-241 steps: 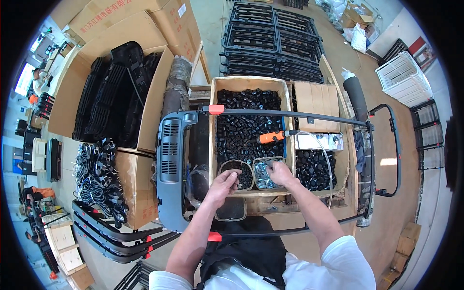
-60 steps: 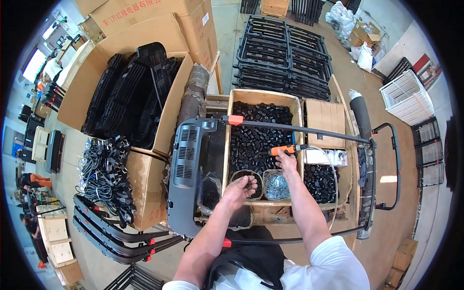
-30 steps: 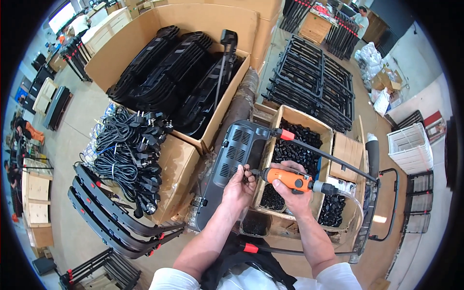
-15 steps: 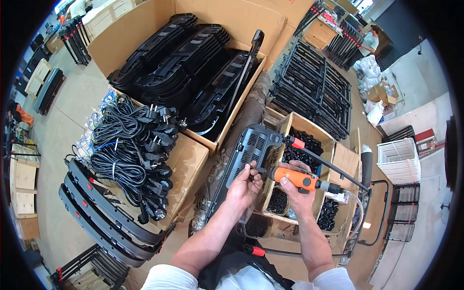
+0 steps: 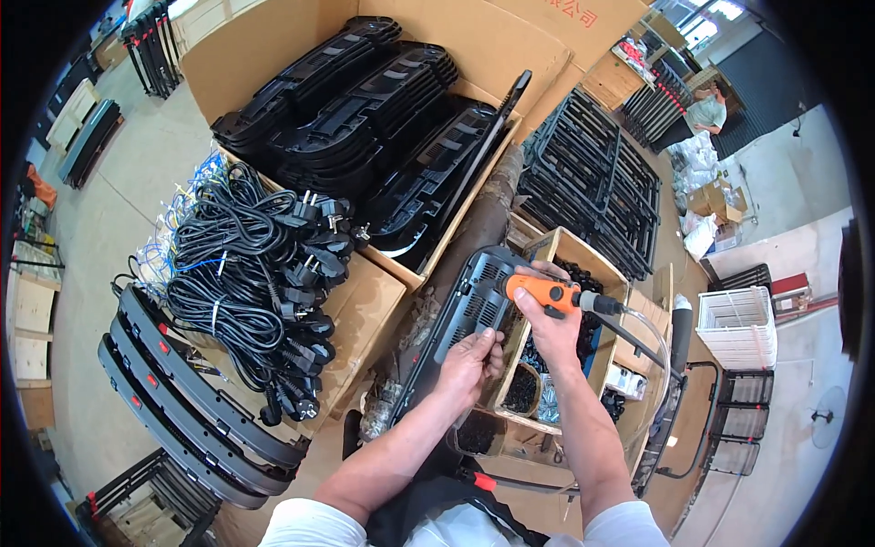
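My right hand (image 5: pixel 550 334) is wrapped round an orange power screwdriver (image 5: pixel 544 291). Its front end points left onto the upper end of a long dark vented housing (image 5: pixel 467 305), and the bit is hidden from me. A thin clear hose (image 5: pixel 659 335) runs off the tool's back end. My left hand (image 5: pixel 467 366) lies over the housing's right edge, below the tool, with fingers curled and thumb pressed against them. Whatever is between those fingers is too small to make out.
A wooden compartment box (image 5: pixel 597 369) of small black parts stands right of the housing. Bundled black power cables (image 5: pixel 246 264) lie on a carton (image 5: pixel 365 305) at left. Behind is a big carton (image 5: pixel 264 55) of black panels (image 5: pixel 365 109). Curved grey panels (image 5: pixel 182 401) stack at lower left.
My right hand has brought the screwdriver up and left onto the housing's upper end. The left hand has come away from the tool's tip, lower down. The whole view has shifted slightly.
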`<control>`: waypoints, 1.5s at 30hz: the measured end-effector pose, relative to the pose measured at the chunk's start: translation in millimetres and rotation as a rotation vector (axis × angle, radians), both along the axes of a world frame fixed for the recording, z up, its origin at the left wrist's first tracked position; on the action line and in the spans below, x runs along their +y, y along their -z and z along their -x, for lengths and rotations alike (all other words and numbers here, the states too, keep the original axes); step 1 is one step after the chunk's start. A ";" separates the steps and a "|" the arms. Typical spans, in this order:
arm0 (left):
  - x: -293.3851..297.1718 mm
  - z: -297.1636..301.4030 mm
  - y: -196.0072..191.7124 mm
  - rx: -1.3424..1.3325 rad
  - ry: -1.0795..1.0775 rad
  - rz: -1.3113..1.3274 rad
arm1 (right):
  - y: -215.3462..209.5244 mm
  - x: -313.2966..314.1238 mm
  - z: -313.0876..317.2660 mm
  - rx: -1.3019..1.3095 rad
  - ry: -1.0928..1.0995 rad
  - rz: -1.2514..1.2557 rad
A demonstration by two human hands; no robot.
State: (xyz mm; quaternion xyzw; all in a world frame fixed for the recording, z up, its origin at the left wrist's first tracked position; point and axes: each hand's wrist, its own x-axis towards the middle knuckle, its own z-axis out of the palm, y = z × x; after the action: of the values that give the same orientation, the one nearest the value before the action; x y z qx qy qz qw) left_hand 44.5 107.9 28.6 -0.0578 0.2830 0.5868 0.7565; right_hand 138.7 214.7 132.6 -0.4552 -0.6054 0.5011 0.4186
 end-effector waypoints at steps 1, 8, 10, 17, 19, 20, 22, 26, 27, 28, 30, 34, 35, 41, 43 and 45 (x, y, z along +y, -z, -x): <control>-1.5 -0.2 1.3 -0.003 -0.007 0.000 | 3.4 2.8 4.2 0.010 -0.007 0.017; -3.7 5.8 -3.2 0.041 -0.089 0.021 | 8.9 13.5 12.2 -0.060 -0.054 -0.038; -5.6 8.4 1.8 0.038 -0.083 -0.005 | 6.9 14.7 15.4 -0.070 -0.081 -0.038; -5.5 14.3 4.8 0.041 -0.102 0.025 | -7.2 37.8 33.5 -0.248 -0.192 -0.004; -4.0 13.9 5.1 0.021 -0.111 0.031 | -0.9 41.6 33.0 -0.258 -0.190 -0.020; -3.4 14.6 5.9 0.004 -0.122 0.050 | 2.6 42.9 33.9 -0.258 -0.210 -0.052; -2.6 15.1 6.5 -0.011 -0.138 0.066 | 6.0 43.9 34.8 -0.230 -0.232 -0.087; 3.2 15.0 0.6 -0.045 -0.153 0.127 | 3.1 44.5 34.0 -0.256 -0.235 -0.059; 4.8 13.5 0.4 -0.058 -0.152 0.144 | 0.8 44.5 34.7 -0.230 -0.227 -0.012; 6.7 12.0 0.2 -0.058 -0.147 0.139 | -2.3 44.4 33.7 -0.205 -0.216 0.034; 11.7 14.6 4.4 -0.140 -0.204 0.174 | -5.5 33.3 28.7 -0.174 -0.181 -0.024; 10.2 20.8 9.1 -0.209 -0.259 0.195 | -33.9 -14.1 4.6 -0.058 -0.146 0.054; 12.8 20.4 9.5 -0.265 -0.281 0.180 | -40.2 -24.0 -2.3 -0.069 -0.131 0.073; 14.7 16.7 11.1 -0.364 -0.276 0.116 | -42.9 -41.3 -15.9 -0.053 -0.124 0.073; 14.0 18.2 11.0 -0.378 -0.269 0.118 | -42.8 -42.0 -17.0 -0.049 -0.126 0.074; 12.2 20.2 9.3 -0.354 -0.206 0.097 | -42.6 -42.3 -19.7 -0.047 -0.126 0.074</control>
State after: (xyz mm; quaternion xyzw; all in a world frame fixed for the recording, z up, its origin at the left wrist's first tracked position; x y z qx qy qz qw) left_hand 24.3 120.0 19.4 -0.2249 0.1663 0.6274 0.7267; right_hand 158.4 172.4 175.2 -0.4430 -0.6235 0.5377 0.3548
